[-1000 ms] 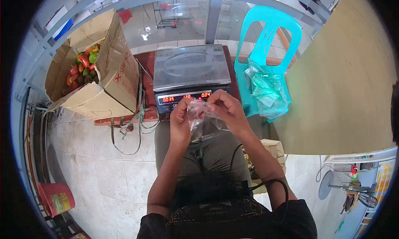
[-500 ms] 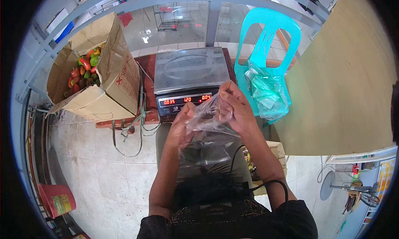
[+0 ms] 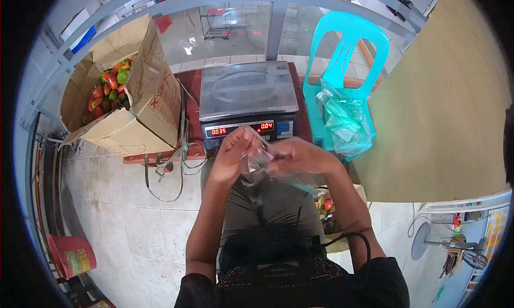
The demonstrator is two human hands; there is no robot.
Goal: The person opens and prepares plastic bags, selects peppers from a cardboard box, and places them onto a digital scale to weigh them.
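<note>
A clear plastic bag (image 3: 257,162), bunched and crinkled, is held above my lap in front of the scale. My left hand (image 3: 231,157) is closed on its upper left side, thumb and fingers pinching the film. On the other side my right hand (image 3: 301,157), slightly blurred, is closed on the bag with its fingers pointing left. Just beyond both hands is a digital weighing scale (image 3: 248,91) with a bare metal plate and red figures on its display. My left hand covers part of that display.
A cardboard box (image 3: 155,102) of red and green peppers (image 3: 110,86) stands left of the scale. At the right, a turquoise chair (image 3: 318,128) carries plastic bags (image 3: 345,123). A wooden panel (image 3: 428,126) rises beyond it. More peppers (image 3: 325,203) sit in a box below my right arm.
My right hand has dropped and turned so its fingers point left. The bag, earlier stretched between raised hands, is now more gathered. My left hand has shifted slightly.
</note>
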